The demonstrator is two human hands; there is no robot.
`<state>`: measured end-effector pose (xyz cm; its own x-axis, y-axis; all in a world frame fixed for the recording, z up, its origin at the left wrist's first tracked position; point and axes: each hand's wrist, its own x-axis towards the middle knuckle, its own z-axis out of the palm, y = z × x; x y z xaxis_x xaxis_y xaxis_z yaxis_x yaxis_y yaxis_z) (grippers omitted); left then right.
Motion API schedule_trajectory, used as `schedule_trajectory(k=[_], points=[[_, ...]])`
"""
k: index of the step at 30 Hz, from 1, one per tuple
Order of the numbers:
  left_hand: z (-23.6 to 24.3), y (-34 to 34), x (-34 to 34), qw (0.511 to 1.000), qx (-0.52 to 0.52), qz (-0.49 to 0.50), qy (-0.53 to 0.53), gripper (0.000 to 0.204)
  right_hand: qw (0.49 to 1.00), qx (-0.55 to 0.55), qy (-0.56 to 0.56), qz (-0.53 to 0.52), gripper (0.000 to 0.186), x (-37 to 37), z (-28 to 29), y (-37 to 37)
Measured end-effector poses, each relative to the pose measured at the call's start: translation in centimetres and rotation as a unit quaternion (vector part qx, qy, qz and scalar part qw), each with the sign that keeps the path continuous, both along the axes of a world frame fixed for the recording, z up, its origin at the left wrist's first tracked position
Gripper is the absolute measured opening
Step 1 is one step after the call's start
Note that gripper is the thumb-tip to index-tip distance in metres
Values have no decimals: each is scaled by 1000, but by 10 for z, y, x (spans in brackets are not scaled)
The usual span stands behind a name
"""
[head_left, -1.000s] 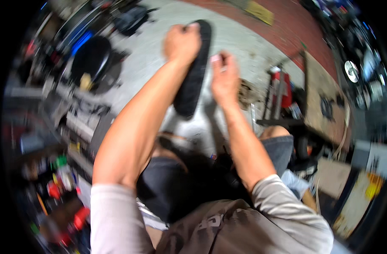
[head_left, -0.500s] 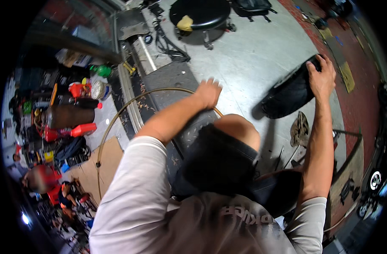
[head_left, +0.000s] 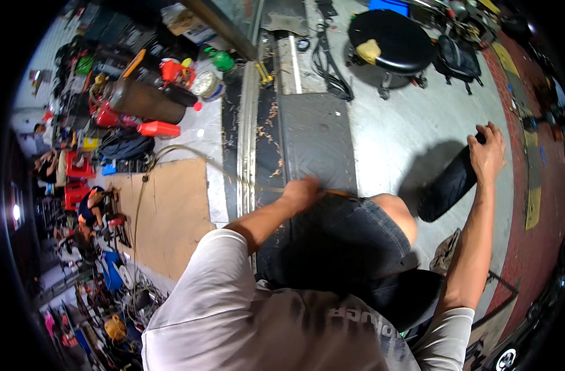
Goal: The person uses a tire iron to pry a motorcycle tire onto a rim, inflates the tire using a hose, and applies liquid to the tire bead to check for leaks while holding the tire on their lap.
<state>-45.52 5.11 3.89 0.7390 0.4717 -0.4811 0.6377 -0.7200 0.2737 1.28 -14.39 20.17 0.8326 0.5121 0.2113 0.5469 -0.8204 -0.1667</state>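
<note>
In my right hand (head_left: 488, 154) is the upper edge of a black tire (head_left: 451, 185), gripped between thumb and fingers. The tire stands tilted on the pale floor beyond my knee, its tread side showing and a dark shadow to its left. My left hand (head_left: 304, 193), somewhat blurred, is closed over a thin yellow-brown hose (head_left: 217, 166) in front of my thighs. A short orange length of the hose comes out on the hand's right side. From the left, the rest arches over the cardboard and the door track.
A black round stool (head_left: 394, 37) with a yellow cloth stands ahead, beside a black bag (head_left: 459, 59). A metal door track (head_left: 248, 136) runs along the left, near brown cardboard (head_left: 171, 216), a fire extinguisher and bottles. A crumpled rag (head_left: 444, 250) lies by my right forearm. Other people sit far left.
The view has swung right-to-left, showing more of the left side. The tire is turned more edge-on, still in my right hand. The hose now lies lower and straighter near my left hand.
</note>
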Motion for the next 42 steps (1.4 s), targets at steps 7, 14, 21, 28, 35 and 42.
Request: schedule_trajectory(k=[7,14,21,28,35,42], points=[[74,-104,-264,901,29,421,-98,38,1000,-26,13,7,43,38,-16,-8],[53,-299,-485,631,-129,537,545,48,984,36,74,158,43,149,-69,-73],[32,-176,-295,713,-186,663,131,38,983,78,89,138,45,186,-50,-99],[131,6,7,849,-4,423,-316,40,982,109,142,57,49,191,-48,-108],[237,-75,304,946,-174,-35,-272,67,988,123,90,-27,48,172,-61,-159],[196,-177,454,960,-39,-192,-202,106,933,287,37,-214,35,106,-20,-91]])
